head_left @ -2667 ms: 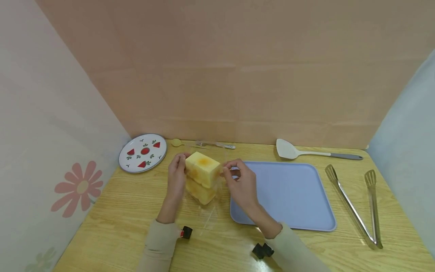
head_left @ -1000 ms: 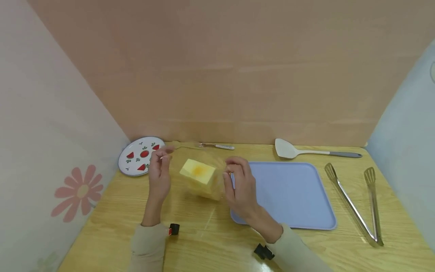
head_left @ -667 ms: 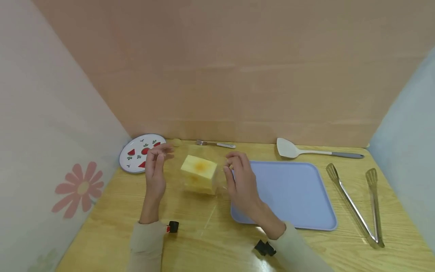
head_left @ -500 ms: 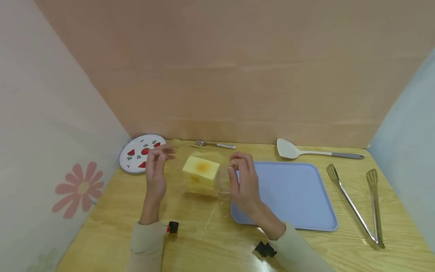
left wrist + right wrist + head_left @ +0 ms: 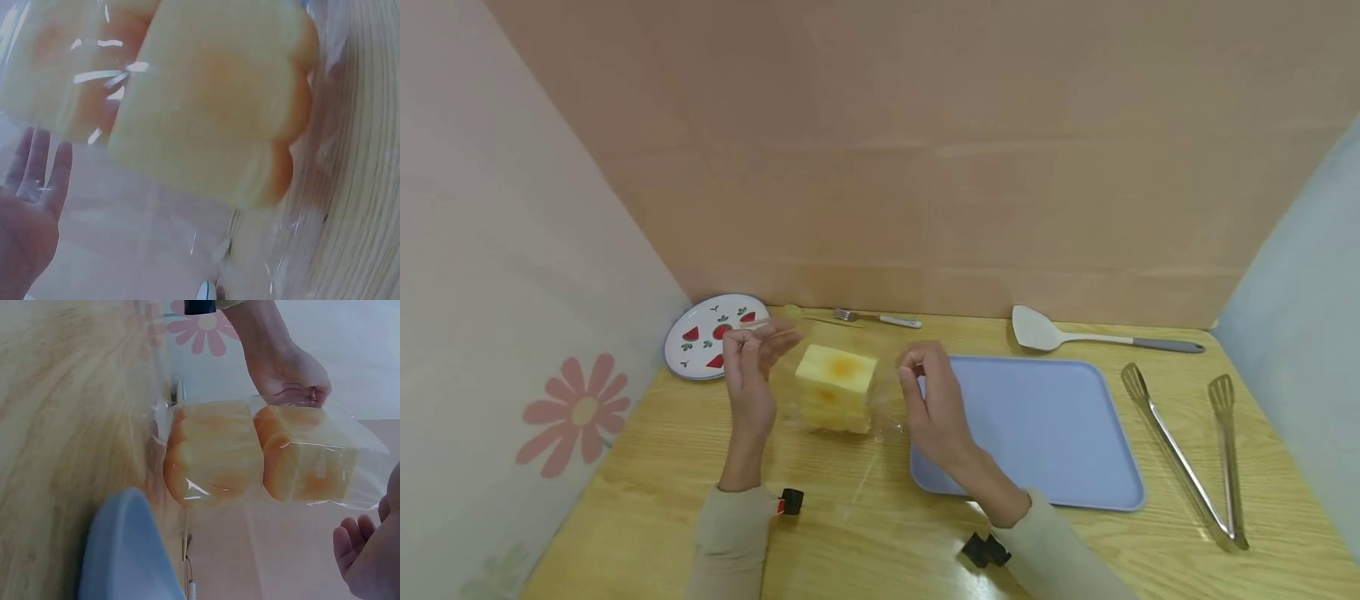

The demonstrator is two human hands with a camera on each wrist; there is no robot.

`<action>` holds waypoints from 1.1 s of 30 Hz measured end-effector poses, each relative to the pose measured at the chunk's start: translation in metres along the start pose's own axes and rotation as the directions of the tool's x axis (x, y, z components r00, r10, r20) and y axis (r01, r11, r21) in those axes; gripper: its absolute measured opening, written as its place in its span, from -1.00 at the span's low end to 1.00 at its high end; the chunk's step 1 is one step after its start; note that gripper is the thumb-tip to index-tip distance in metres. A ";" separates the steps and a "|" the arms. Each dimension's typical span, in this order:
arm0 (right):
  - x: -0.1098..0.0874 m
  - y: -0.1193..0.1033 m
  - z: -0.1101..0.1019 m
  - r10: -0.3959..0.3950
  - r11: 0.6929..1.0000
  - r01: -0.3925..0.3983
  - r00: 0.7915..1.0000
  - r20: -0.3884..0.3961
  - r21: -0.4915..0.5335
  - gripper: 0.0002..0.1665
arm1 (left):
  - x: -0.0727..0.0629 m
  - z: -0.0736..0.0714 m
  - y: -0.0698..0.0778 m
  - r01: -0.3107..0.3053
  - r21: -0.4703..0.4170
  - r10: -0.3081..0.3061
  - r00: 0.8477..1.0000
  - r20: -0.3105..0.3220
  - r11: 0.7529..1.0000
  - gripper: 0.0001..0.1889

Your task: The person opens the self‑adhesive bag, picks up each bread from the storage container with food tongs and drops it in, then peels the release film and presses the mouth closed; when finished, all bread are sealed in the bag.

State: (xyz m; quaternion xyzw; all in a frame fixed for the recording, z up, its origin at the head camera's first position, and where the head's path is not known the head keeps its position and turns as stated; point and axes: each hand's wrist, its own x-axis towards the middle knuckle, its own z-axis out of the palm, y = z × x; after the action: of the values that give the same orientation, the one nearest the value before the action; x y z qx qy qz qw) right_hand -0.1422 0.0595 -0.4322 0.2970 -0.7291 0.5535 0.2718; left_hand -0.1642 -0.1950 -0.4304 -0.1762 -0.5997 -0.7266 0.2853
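Bread (image 5: 835,371), 2 pcs, sits in 1 clear bag (image 5: 369,469) btwn the 2 hands, just L of 1 blue tray (image 5: 1037,433) & nearer the L half of the worktop (image 5: 647,500); can't tell if bag's base touches down. L hand (image 5: 750,392) pinches the bag w/ thumb & a bent finger, its other fingers straight; R hand (image 5: 938,404) pinches the opp. side, fingers curled. Also on worktop: 1 patterned plate (image 5: 703,321) at rear L corner, partly behind L hand; 1 yellowish spoon (image 5: 792,311) & 1 fork (image 5: 898,321) along rear edge; 1 turner (image 5: 1037,329) nr rear edge, handle twd rear R corner; 1 pr tongs (image 5: 1182,461), arms spread, nr R edge. Only head view has tongs & turner, but there the bread reads almost as 1 block. R-wrist view splits it: 2 pcs, one above the other, plus the tray's raised rim up close. L-wrist view adds a scalloped, browned side on one pc & 3 straight fingers of L hand by the film.
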 end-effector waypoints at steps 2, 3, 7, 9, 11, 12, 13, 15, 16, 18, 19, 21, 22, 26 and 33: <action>-0.001 -0.001 0.001 0.025 0.999 -0.025 0.999 0.027 0.028 -0.85 | -0.001 0.005 0.001 0.020 -0.005 -0.020 0.998 -0.059 1.000 -0.77; -0.001 -0.002 0.001 0.036 0.999 -0.037 0.999 0.037 0.037 -0.85 | -0.002 0.007 0.001 0.031 -0.012 -0.032 0.995 -0.092 0.999 -0.78; -0.003 -0.006 0.001 0.091 0.992 -0.097 0.994 0.067 0.087 -0.80 | -0.005 0.018 0.002 0.073 0.009 -0.070 0.972 -0.222 0.997 -0.79; -0.004 -0.008 0.001 0.124 0.983 -0.133 0.989 0.076 0.126 -0.80 | -0.006 0.024 0.001 0.084 0.019 -0.075 0.958 -0.277 0.996 -0.79; -0.004 -0.009 0.002 0.148 0.975 -0.159 0.986 0.082 0.154 -0.82 | -0.007 0.028 0.000 0.085 0.033 -0.069 0.943 -0.324 0.996 -0.78; -0.005 -0.010 0.003 0.159 0.971 -0.171 0.984 0.084 0.164 -0.84 | -0.008 0.031 0.000 0.078 0.038 -0.060 0.936 -0.346 0.996 -0.78; -0.006 -0.010 0.004 0.168 0.967 -0.181 0.982 0.086 0.177 -0.86 | -0.008 0.033 -0.001 0.071 0.047 -0.048 0.928 -0.370 0.996 -0.78; -0.008 -0.010 0.007 0.186 0.960 -0.200 0.979 0.087 0.196 -0.88 | -0.010 0.036 -0.001 0.050 0.055 -0.023 0.912 -0.411 0.997 -0.76; -0.009 -0.010 0.008 0.192 0.956 -0.206 0.978 0.086 0.206 -0.89 | -0.010 0.038 -0.001 0.043 0.061 -0.013 0.904 -0.428 0.997 -0.75; -0.012 -0.009 0.010 0.205 0.949 -0.220 0.975 0.086 0.228 -0.92 | -0.012 0.041 -0.001 0.033 0.070 0.003 0.891 -0.454 0.997 -0.74; -0.014 -0.008 0.012 0.209 0.945 -0.224 0.974 0.088 0.239 -0.94 | -0.012 0.042 -0.001 0.030 0.071 0.006 0.887 -0.462 0.997 -0.73; -0.016 -0.007 0.013 0.213 0.938 -0.230 0.973 0.092 0.261 -0.89 | -0.013 0.045 -0.001 0.032 0.064 0.002 0.881 -0.472 0.997 -0.73; -0.016 -0.007 0.014 0.210 0.934 -0.227 0.973 0.090 0.275 -0.83 | -0.013 0.045 -0.001 0.035 0.061 -0.002 0.880 -0.474 0.998 -0.73; -0.016 -0.007 0.016 0.221 0.913 -0.239 0.971 0.092 0.330 -0.56 | -0.013 0.047 -0.002 0.041 0.064 -0.005 0.877 -0.480 0.997 -0.70; -0.014 -0.010 0.021 0.302 0.845 -0.307 0.950 0.083 0.437 -0.59 | -0.013 0.049 -0.003 0.051 0.002 -0.044 0.882 -0.470 0.999 -0.79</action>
State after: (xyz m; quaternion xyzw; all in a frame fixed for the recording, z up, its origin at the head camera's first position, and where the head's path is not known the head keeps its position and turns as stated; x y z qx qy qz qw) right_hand -0.1271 0.0393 -0.4408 0.2347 -0.6224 0.7398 0.1015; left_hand -0.1601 -0.1442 -0.4299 0.0217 -0.5219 -0.7502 0.4054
